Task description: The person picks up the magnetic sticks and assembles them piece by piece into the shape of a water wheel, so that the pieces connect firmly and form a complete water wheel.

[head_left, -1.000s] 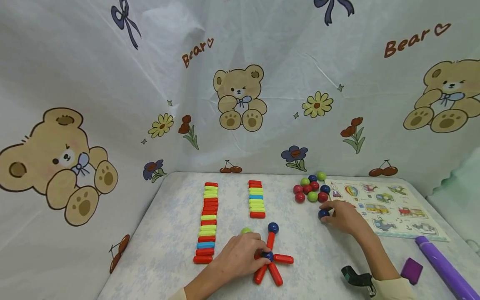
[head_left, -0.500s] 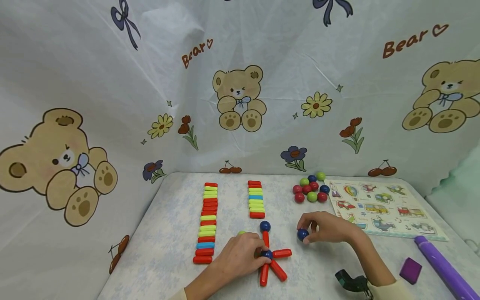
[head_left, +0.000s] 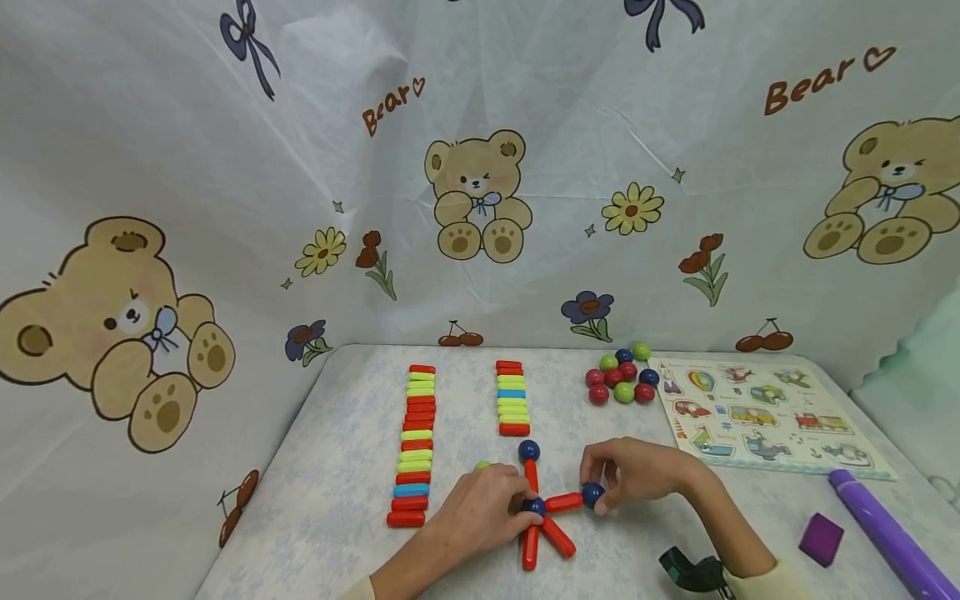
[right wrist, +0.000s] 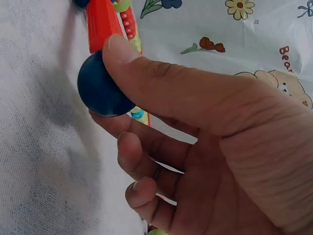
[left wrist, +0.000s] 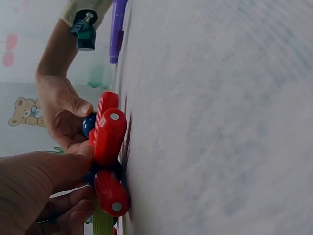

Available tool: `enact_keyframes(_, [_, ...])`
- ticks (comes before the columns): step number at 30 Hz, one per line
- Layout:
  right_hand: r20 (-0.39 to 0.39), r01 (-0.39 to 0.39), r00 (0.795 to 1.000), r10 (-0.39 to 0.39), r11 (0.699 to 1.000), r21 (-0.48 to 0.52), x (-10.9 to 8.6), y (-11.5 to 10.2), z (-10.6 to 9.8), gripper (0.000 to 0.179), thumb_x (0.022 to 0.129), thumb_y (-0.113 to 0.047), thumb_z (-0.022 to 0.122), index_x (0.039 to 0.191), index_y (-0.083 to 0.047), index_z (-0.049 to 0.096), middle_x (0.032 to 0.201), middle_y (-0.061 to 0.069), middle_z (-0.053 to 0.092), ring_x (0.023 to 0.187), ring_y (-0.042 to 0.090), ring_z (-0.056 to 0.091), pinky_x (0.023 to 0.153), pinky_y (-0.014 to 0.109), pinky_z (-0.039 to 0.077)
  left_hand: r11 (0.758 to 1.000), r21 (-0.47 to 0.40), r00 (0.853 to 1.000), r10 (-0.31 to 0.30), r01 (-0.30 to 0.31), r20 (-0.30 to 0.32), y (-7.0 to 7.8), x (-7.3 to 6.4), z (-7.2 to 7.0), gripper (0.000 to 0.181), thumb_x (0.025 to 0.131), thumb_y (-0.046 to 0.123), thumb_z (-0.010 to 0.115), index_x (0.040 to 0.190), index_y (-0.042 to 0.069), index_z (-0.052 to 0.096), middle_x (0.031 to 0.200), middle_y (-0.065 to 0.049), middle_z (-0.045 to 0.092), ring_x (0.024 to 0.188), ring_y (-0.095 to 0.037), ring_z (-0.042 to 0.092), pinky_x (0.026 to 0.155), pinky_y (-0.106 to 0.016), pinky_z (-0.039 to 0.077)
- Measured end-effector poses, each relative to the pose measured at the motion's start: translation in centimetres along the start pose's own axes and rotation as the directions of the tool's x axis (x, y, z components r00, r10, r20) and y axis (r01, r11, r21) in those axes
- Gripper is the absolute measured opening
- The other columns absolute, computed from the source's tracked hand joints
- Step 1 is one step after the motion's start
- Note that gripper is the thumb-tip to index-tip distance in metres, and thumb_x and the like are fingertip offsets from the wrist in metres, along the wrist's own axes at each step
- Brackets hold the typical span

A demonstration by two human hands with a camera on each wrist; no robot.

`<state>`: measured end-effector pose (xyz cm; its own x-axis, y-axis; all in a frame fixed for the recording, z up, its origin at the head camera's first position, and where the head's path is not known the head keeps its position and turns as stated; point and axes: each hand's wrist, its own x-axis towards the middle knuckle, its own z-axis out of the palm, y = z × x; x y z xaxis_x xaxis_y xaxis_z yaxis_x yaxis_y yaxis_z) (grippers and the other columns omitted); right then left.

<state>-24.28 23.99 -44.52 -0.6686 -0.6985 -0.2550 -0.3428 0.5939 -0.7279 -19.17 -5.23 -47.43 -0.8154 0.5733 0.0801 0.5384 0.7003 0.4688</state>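
Note:
A star of red rods joined to a central blue ball lies at the front middle of the table. My left hand pinches that central ball between thumb and fingers. Another blue ball caps the rod pointing away. With thumb and forefinger, my right hand pinches a blue ball against the outer end of the right-hand red rod. In the right wrist view this ball meets the rod's end. Silver discs show on the rod ends in the left wrist view. My left hand partly hides the star's left side.
Two columns of red, green and blue rods lie behind and to the left. Loose balls cluster at the back, beside a picture board. A purple block and purple tube lie right. A green ball peeks past my left hand.
My right hand has carried the blue ball left and toward me, from near the picture board to the right-hand rod's end. The star has turned slightly under my left hand.

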Motion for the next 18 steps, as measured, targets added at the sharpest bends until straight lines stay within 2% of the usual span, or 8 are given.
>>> enact_keyframes(6, [-0.029,0.016,0.999,-0.016,1.0,0.0,0.2,0.2,0.0,0.027,0.092,-0.017,0.087,0.115,-0.017,0.072,0.106,-0.006,0.069,0.087,0.017,0.06,0.077,0.025,0.049,0.998,0.041,0.999,0.043,-0.043,0.009,-0.2,0.0,-0.1,0.023,0.092,0.037,0.088,0.105,0.019,0.085,0.086,0.015,0.062,0.073,0.002,0.049,0.063,-0.014,0.046])
enact_keyframes(12, [-0.059,0.005,0.998,-0.005,1.0,0.01,0.6,0.7,0.1,0.03,0.093,-0.015,0.086,0.12,-0.013,0.073,0.113,-0.004,0.072,0.087,0.016,0.06,0.074,0.024,0.049,0.993,0.061,0.993,0.092,-0.097,0.075,-0.6,0.1,-0.7,0.022,0.095,0.029,0.086,0.116,0.023,0.085,0.103,0.014,0.066,0.087,0.003,0.053,0.077,-0.014,0.052])
enact_keyframes(15, [-0.069,0.002,0.998,-0.001,1.0,0.012,0.8,1.0,0.1,0.031,0.093,-0.015,0.085,0.122,-0.013,0.073,0.115,-0.004,0.072,0.086,0.015,0.06,0.074,0.024,0.049,0.991,0.051,0.988,0.115,-0.12,0.101,-0.8,0.0,-0.9,0.024,0.096,0.025,0.085,0.12,0.025,0.084,0.105,0.013,0.066,0.089,0.003,0.053,0.078,-0.013,0.051])
enact_keyframes(18, [-0.087,0.011,0.996,-0.01,1.0,0.006,0.9,1.3,0.0,0.032,0.094,-0.016,0.085,0.124,-0.012,0.073,0.116,-0.003,0.073,0.085,0.014,0.06,0.073,0.024,0.05,0.99,0.048,0.986,0.131,-0.136,0.102,-0.8,0.0,-0.9,0.023,0.097,0.023,0.084,0.12,0.025,0.084,0.104,0.012,0.065,0.087,0.003,0.051,0.076,-0.012,0.049])
